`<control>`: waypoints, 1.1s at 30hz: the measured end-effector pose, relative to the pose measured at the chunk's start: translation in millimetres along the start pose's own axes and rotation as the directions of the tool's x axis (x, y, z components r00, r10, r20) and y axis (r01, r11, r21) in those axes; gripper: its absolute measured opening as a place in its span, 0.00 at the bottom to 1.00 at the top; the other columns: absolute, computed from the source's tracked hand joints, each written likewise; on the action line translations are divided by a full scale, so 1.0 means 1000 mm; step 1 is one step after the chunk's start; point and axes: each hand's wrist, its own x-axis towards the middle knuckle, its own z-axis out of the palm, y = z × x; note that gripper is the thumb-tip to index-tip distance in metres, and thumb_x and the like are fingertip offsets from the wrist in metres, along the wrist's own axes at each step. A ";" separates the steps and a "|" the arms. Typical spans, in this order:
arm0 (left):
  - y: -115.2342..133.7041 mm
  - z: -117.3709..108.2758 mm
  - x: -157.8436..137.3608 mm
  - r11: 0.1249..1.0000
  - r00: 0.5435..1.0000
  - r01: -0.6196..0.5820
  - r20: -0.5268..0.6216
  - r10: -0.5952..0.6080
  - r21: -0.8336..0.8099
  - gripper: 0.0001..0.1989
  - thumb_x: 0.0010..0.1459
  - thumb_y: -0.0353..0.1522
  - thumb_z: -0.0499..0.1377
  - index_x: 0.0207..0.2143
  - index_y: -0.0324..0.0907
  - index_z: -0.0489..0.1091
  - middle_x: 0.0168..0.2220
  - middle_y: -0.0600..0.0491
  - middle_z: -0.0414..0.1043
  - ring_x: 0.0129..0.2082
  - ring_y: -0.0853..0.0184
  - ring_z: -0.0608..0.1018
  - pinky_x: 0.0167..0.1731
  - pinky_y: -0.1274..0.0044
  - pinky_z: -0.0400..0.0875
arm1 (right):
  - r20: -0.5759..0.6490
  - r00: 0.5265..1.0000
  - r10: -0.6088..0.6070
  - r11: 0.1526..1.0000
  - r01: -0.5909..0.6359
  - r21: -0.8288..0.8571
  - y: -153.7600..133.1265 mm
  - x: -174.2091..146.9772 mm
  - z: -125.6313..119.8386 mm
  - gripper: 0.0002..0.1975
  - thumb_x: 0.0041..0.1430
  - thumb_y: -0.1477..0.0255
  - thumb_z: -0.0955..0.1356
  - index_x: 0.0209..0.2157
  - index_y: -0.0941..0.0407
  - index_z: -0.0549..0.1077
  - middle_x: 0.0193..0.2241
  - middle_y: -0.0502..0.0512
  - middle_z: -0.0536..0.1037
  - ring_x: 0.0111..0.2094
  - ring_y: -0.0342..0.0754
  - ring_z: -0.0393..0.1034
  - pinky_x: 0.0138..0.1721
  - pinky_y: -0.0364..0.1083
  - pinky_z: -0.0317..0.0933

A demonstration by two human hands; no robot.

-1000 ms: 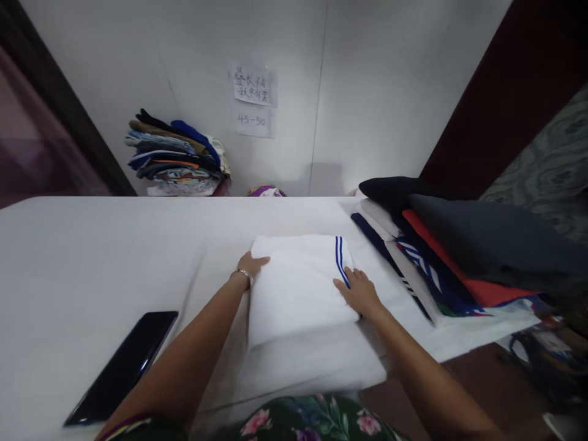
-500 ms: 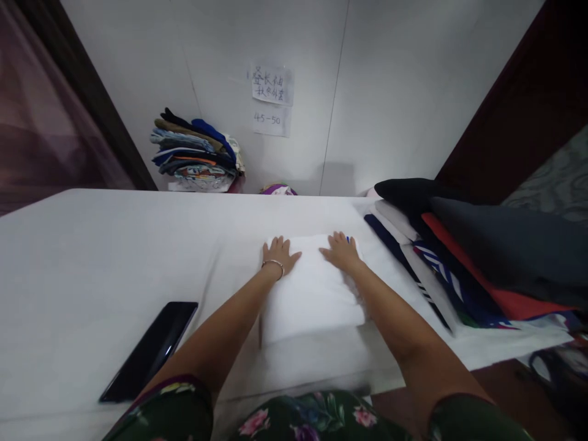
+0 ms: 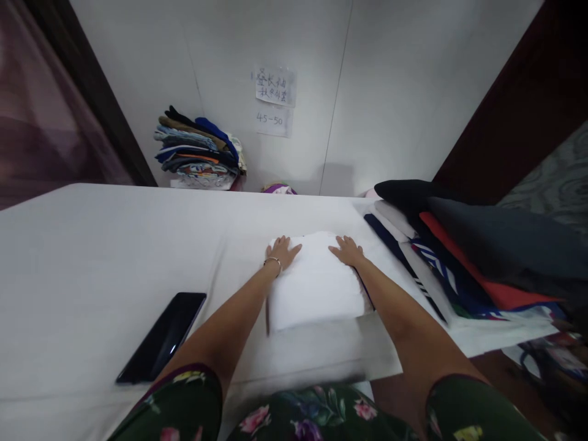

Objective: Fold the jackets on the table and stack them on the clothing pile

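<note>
A folded white garment (image 3: 316, 288) lies in front of me on the white table, roughly square, with a dark strip showing along its right edge. My left hand (image 3: 282, 251) rests flat on its far left corner, fingers spread, a bracelet on the wrist. On the far right corner lies my right hand (image 3: 348, 251), palm down with fingers apart. Both hands press on the cloth without grasping it. The garment's underside is hidden.
A black phone (image 3: 160, 337) lies left of my left forearm. Folded clothes (image 3: 482, 257) are piled on the table's right side. Another clothes stack (image 3: 202, 150) stands beyond the far edge, beside paper signs (image 3: 275, 101) on the wall.
The garment's near edge sits slightly farther from me, and its dark right edge shows more. My right hand has shifted a little right. Both hands stay on the cloth.
</note>
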 end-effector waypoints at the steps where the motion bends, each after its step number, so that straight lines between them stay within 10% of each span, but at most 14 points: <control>1: 0.000 -0.004 -0.006 1.000 1.000 0.001 -0.020 -0.002 -0.030 0.37 0.59 0.52 0.40 0.64 0.40 0.48 0.67 0.48 0.38 0.67 0.60 0.42 0.61 0.58 0.39 | 0.000 1.000 0.003 1.000 -0.003 0.003 -0.001 -0.003 -0.004 0.36 0.60 0.48 0.52 0.64 0.52 0.46 0.66 0.61 0.43 0.66 0.57 0.34 0.59 0.64 0.38; 9: -0.009 0.020 -0.103 0.941 0.943 -0.322 -0.055 0.329 0.104 0.35 0.58 0.52 0.44 0.62 0.43 0.54 0.66 0.47 0.44 0.66 0.57 0.45 0.62 0.57 0.36 | -0.143 0.948 -0.285 0.957 0.274 -0.096 -0.001 -0.080 0.024 0.30 0.63 0.53 0.54 0.62 0.51 0.53 0.65 0.57 0.49 0.66 0.53 0.36 0.61 0.60 0.34; 14: -0.012 0.035 -0.112 0.925 0.927 -0.349 -0.087 0.364 0.148 0.34 0.59 0.51 0.43 0.63 0.42 0.53 0.66 0.47 0.43 0.66 0.57 0.44 0.62 0.56 0.36 | -0.147 0.946 -0.290 0.955 0.276 -0.112 0.004 -0.096 0.039 0.29 0.63 0.54 0.55 0.61 0.53 0.57 0.64 0.57 0.52 0.66 0.54 0.39 0.61 0.59 0.36; 28: -0.017 0.036 -0.110 0.918 0.910 -0.382 -0.130 0.394 0.106 0.32 0.60 0.50 0.45 0.62 0.44 0.54 0.66 0.47 0.46 0.66 0.56 0.46 0.61 0.54 0.37 | -0.154 0.948 -0.280 0.959 0.270 -0.086 -0.040 0.019 -0.008 0.26 0.63 0.62 0.58 0.61 0.51 0.56 0.62 0.53 0.59 0.64 0.53 0.44 0.60 0.54 0.43; 33: -0.020 0.038 -0.108 0.914 0.905 -0.393 -0.137 0.404 0.096 0.32 0.60 0.50 0.44 0.62 0.44 0.54 0.66 0.47 0.47 0.66 0.56 0.46 0.61 0.54 0.37 | -0.128 0.948 -0.292 0.949 0.270 -0.162 -0.036 0.031 -0.003 0.22 0.62 0.57 0.59 0.50 0.55 0.70 0.50 0.59 0.73 0.54 0.55 0.62 0.57 0.53 0.45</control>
